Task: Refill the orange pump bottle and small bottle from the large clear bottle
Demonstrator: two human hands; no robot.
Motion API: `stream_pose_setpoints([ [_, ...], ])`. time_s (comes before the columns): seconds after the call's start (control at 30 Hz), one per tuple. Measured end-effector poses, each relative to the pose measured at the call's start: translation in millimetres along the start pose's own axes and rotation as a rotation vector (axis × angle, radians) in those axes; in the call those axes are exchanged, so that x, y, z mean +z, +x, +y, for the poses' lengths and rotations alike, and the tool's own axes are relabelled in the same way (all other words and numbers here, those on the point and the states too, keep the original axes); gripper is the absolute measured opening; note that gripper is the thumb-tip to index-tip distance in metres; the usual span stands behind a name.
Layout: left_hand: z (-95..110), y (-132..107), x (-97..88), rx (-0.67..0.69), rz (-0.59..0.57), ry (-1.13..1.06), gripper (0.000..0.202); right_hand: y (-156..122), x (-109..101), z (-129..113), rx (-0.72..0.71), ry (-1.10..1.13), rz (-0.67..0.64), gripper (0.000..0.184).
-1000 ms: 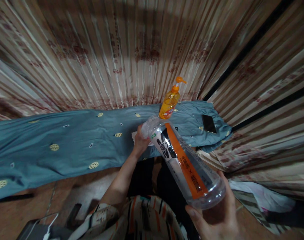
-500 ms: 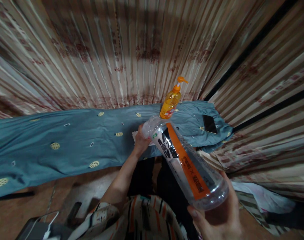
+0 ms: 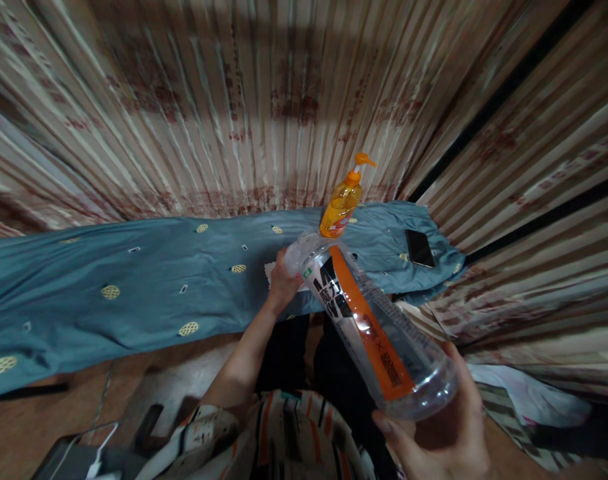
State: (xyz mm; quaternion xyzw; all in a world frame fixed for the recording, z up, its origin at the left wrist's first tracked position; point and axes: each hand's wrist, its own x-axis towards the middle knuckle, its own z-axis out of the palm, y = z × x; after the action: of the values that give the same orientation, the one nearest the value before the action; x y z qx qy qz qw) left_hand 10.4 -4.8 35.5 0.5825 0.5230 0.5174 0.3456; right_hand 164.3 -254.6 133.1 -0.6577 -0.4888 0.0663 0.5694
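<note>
A large clear plastic bottle (image 3: 367,327) with an orange, black and white label lies slanted between my hands above my lap. My left hand (image 3: 285,279) is closed around its neck end, where the plastic looks crumpled or clouded; whether a cap is there is hidden. At the base end, my right hand (image 3: 441,427) grips the bottle from below, thumb on the near side and fingers on the far side. Behind the neck stands an orange pump bottle (image 3: 340,207), upright on the cloth. Partly covered by my left hand is a white scallop-edged piece (image 3: 270,269).
A blue cloth with pineapple prints (image 3: 149,287) covers the long narrow surface ahead. A dark phone (image 3: 420,248) lies at its right end. Striped curtains (image 3: 264,113) hang behind and to the right. White cable (image 3: 100,450) and a dark box sit low at left.
The clear bottle has turned slightly about its long axis, so its label has shifted a little to the left. My right hand has moved slightly with it; my left stays at the neck.
</note>
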Motion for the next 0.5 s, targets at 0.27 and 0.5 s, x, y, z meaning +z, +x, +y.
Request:
stream_pose_setpoints([
  [0.27, 0.4, 0.8, 0.6, -0.007, 0.004, -0.018, 0.055, 9.0, -3.5, 3.9, -0.167, -0.054, -0.059, 0.107],
  [0.5, -0.6, 1.6, -0.8, -0.033, -0.003, 0.004, 0.058, 9.8, -1.1, 2.5, -0.169, -0.031, -0.060, 0.100],
])
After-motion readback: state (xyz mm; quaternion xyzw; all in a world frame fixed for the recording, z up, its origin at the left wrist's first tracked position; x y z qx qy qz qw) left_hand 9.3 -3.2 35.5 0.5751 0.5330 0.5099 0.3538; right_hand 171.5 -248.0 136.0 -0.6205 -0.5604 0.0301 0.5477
